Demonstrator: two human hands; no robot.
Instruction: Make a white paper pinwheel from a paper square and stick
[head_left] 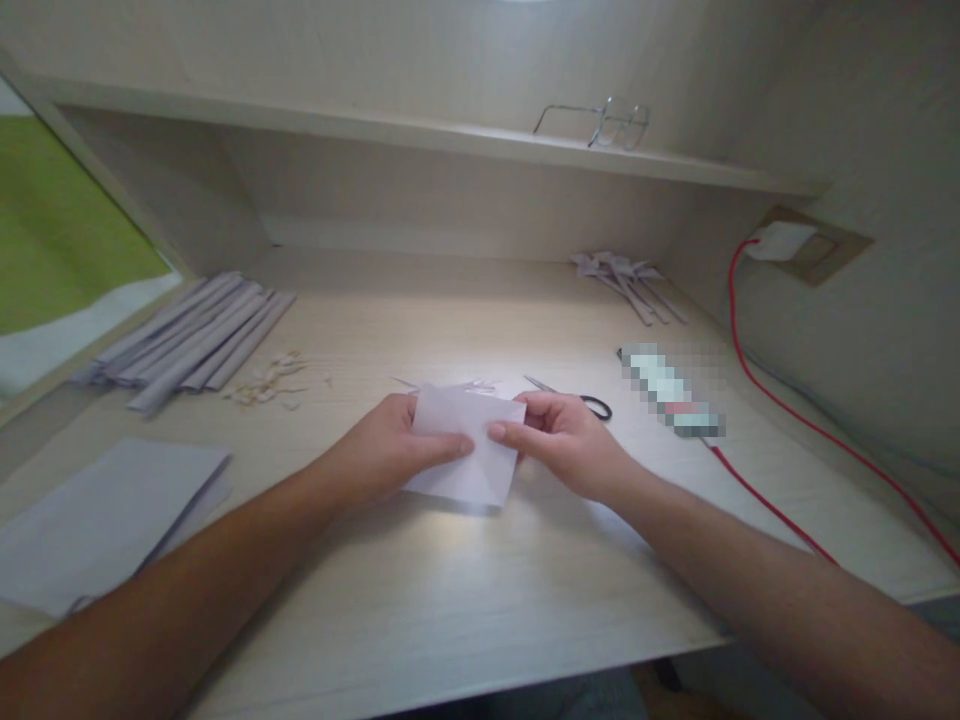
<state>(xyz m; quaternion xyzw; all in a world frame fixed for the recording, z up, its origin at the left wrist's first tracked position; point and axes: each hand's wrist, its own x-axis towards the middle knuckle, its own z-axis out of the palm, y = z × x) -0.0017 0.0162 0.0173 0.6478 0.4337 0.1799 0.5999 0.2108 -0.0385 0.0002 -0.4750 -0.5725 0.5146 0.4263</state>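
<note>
The left forearm enters from the lower left corner and runs diagonally up to the left hand (379,450), which sits just above the desk (465,590) near its centre, knuckles up, fingers curled inward. The right forearm enters from the lower right corner and meets it at the right hand (562,440), posed as a mirror image. Both upper arms are cut off by the frame edge. Between the hands is a folded sheet of white paper (469,450), held slightly tilted over the desk centre; the left thumb lies across its upper face and the right thumb presses its right portion, while the remaining fingers of both hands are hidden beneath the sheet. Each hand is closed in a pinch on the paper, not flat or spread. Whether the sheet's lower edge touches the desk cannot be determined. At far left lie flat paper sheets (105,520), behind them a row of rolled paper tubes (195,340), and beside those small paper scraps (266,385). Just behind the right hand lie scissors (592,403), their blades partly hidden by the hand. Further right is a pixelated object (671,390) that cannot be identified, folded paper pieces (626,280) behind it, a red cable (787,415), and glasses (607,122) on the shelf (420,130).
</note>
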